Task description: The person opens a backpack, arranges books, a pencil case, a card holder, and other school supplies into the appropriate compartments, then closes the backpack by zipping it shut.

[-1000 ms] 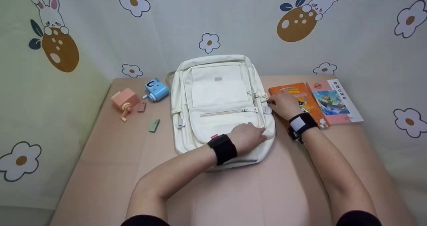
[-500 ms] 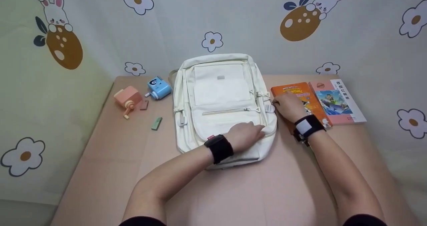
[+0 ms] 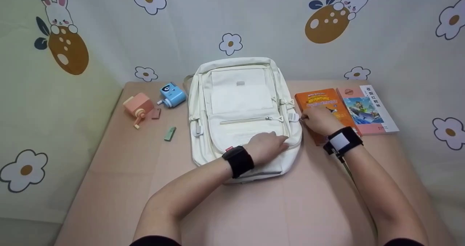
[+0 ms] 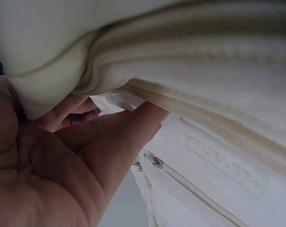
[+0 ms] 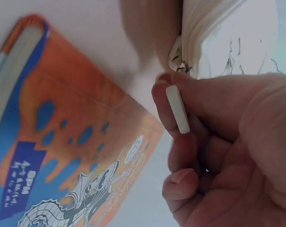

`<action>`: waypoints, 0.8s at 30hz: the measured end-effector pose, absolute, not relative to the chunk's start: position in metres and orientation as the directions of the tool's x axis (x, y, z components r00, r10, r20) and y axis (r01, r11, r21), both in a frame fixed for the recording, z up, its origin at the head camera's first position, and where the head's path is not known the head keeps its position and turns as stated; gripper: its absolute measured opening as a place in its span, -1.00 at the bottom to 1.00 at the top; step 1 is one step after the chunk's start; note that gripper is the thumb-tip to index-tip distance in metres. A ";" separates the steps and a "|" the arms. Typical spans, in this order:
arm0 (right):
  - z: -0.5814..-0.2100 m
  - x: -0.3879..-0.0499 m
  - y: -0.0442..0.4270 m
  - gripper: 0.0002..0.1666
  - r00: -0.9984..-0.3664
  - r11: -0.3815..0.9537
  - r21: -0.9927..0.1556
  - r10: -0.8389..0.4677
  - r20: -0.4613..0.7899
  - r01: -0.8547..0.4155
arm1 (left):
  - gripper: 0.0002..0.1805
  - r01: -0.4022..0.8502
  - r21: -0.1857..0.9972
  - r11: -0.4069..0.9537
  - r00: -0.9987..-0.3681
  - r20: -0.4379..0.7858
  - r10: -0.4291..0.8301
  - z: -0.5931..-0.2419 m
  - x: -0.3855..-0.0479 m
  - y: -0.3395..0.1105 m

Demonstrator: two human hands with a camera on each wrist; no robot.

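Observation:
A cream backpack (image 3: 239, 97) lies front up. On its lower right front is my left hand (image 3: 267, 149); in the left wrist view, the left hand (image 4: 72, 156) grips pale fabric (image 4: 218, 75) beside a zipper track, fingertips partly hidden by a fold. At the bag's right side, my right hand (image 3: 321, 120) pinches a small pull. The right wrist view shows this whitish tab (image 5: 178, 109) between thumb and fingers of the right hand (image 5: 218, 127), near a metal slider (image 5: 183, 69).
An orange book (image 3: 321, 96) lies beneath and beside my right hand, with a pink-and-white book (image 3: 367, 111) to its right. Left of the bag are a blue crank sharpener (image 3: 172, 94), a pink one (image 3: 138, 104), a pinkish block (image 3: 156, 113) and a green block (image 3: 169, 133).
My right hand has moved down and slightly right along the bag's side, keeping its pinch. The left hand stays at the bag's lower front. The whole view has shifted slightly.

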State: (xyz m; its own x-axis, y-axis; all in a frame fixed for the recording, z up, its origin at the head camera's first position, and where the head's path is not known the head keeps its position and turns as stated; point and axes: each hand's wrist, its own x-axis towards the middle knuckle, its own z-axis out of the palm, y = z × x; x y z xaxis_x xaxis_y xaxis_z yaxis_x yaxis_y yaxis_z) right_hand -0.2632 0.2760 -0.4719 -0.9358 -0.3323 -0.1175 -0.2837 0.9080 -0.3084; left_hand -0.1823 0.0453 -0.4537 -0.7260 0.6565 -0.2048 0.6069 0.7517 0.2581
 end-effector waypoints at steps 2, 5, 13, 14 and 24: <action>-0.473 -0.263 0.274 -0.76 -0.936 0.909 -0.301 -0.334 -0.108 -0.290 | -0.48 0.602 0.253 0.757 -0.730 -0.211 0.650 -0.453 -0.182 0.046; -0.480 -0.264 0.274 -0.76 -0.936 0.909 -0.275 -0.345 -0.075 -0.313 | -0.48 0.600 0.250 0.760 -0.731 -0.216 0.648 -0.454 -0.181 0.047; -0.491 -0.267 0.274 -0.78 -0.952 0.913 -0.296 -0.304 -0.037 -0.281 | -0.47 0.588 0.243 0.772 -0.736 -0.234 0.635 -0.453 -0.181 0.050; -0.492 -0.266 0.274 -0.78 -0.953 0.913 -0.293 -0.303 -0.026 -0.283 | -0.47 0.588 0.240 0.772 -0.737 -0.235 0.634 -0.453 -0.181 0.050; -0.489 -0.255 0.284 -0.75 -0.937 0.907 -0.236 -0.346 0.052 -0.348 | -0.48 0.604 0.186 0.775 -0.744 -0.218 0.631 -0.454 -0.180 0.053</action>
State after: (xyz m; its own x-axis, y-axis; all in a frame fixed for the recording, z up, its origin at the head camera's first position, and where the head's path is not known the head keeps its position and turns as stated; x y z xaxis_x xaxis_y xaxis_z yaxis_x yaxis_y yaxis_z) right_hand -0.2547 0.2843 -0.4889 -0.9368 -0.3460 0.0521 -0.3482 0.9072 -0.2360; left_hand -0.1802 0.0525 -0.4545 -0.7441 0.6315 -0.2181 0.6035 0.7754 0.1858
